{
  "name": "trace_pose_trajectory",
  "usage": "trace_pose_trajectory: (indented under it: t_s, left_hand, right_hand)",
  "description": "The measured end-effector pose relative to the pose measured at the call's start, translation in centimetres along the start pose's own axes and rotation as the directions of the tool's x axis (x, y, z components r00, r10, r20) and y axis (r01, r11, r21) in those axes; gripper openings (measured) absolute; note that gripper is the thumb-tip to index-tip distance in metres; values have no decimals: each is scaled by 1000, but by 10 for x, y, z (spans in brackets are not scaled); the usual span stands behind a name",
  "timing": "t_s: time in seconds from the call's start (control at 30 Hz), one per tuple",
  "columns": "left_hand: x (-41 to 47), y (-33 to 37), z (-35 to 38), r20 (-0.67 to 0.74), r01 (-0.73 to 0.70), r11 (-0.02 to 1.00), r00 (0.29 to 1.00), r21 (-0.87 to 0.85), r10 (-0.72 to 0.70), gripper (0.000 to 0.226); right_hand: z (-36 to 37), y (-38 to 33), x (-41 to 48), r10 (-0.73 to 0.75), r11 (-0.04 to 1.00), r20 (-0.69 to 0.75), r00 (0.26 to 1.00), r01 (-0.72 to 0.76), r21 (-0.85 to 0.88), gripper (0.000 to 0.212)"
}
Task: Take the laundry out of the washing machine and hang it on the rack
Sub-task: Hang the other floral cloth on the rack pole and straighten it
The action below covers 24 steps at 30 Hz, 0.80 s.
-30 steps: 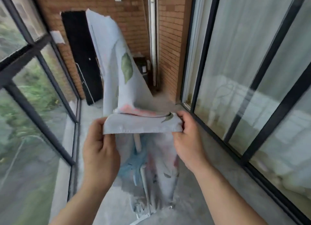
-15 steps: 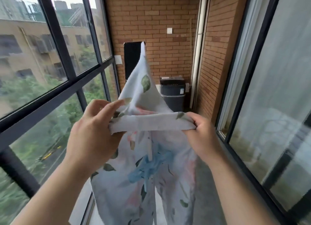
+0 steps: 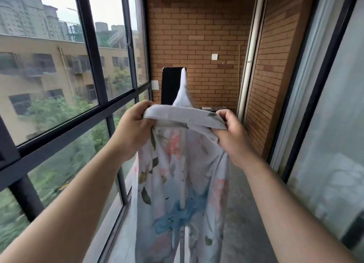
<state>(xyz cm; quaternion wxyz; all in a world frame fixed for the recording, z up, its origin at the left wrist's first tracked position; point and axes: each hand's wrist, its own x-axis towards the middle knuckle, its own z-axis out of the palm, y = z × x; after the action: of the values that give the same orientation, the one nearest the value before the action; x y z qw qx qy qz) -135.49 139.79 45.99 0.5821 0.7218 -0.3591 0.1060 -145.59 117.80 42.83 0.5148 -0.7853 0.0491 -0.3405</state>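
Note:
A pale floral garment (image 3: 177, 180) with pink, blue and green prints hangs in front of me at chest height. My left hand (image 3: 134, 129) grips its folded top edge at the left end. My right hand (image 3: 229, 131) pinches the same edge at the right end. One corner of the cloth (image 3: 183, 89) peaks upward behind the edge. A pale upright pole (image 3: 182, 237), apparently part of the rack, shows through the thin fabric. The dark top of the washing machine (image 3: 213, 109) peeks out at the far end, behind the cloth.
I stand on a narrow balcony. Black-framed windows (image 3: 102, 70) run along the left and glass sliding doors (image 3: 325, 105) along the right. A brick wall (image 3: 201, 36) with a black panel (image 3: 170, 85) closes the far end. The concrete floor (image 3: 242, 213) runs ahead.
The view has tilted up from the floor to the far wall. Both hands have raised the garment, and its lifted corner has sunk lower. My left fingers have curled onto the top edge.

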Motion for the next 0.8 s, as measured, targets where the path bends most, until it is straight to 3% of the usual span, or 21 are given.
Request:
trace_pose_trajectory:
  t_s: [0.07, 0.13, 0.23, 0.3, 0.37, 0.43, 0.5, 0.53, 0.57, 0.63, 0.7, 0.8]
  left_hand:
    - [17, 4, 2, 14, 85, 989, 996, -125, -84, 27]
    - [32, 8, 7, 7, 92, 989, 996, -114, -92, 31]
    - [58, 8, 12, 82, 77, 983, 995, -164, -64, 21]
    - [76, 3, 2, 241, 3, 1000, 971, -3, -2, 6]
    - [95, -1, -10, 450, -192, 920, 893, 342, 19, 36]
    - [113, -5, -13, 528, -338, 816, 848, 470, 47, 42]
    - [125, -9, -11, 552, -361, 861, 826, 359, 116, 38]
    - [134, -13, -8, 577, -356, 900, 802, 253, 155, 40]
    - [140, -16, -6, 587, -326, 933, 790, 155, 178, 43]
    - [156, -25, 1, 600, -234, 970, 768, -60, 222, 41]
    - [169, -31, 12, 589, -105, 947, 760, -304, 273, 26]
    - [187, -41, 24, 554, 77, 847, 786, -527, 274, 20]
  right_hand:
    - [-2, -2, 16, -15, 1000, 53, 998, 14, 19, 30]
    - [-3, -5, 30, -28, 1000, 112, 993, 27, 7, 28]
    - [-7, -6, 54, 17, 999, 113, 993, -21, 41, 44]
    - [-10, -7, 69, 68, 980, 96, 993, -85, 180, 35]
    - [-13, -6, 83, 92, 934, 66, 994, -109, 340, 17]
    - [-15, -2, 98, 96, 924, 49, 994, -107, 367, 16]
    - [-17, -3, 108, 49, 914, 205, 978, -127, 386, 18]
    - [-18, -6, 113, -1, 919, 329, 944, -129, 373, 37]
    - [-20, -8, 117, -42, 939, 461, 886, -123, 322, 53]
    - [-18, -9, 127, -81, 988, 655, 751, -27, 154, 66]
    - [-13, -9, 138, -108, 994, 659, 744, 77, 76, 54]
    - [-2, -5, 157, -129, 926, 538, 833, -92, 366, 45]
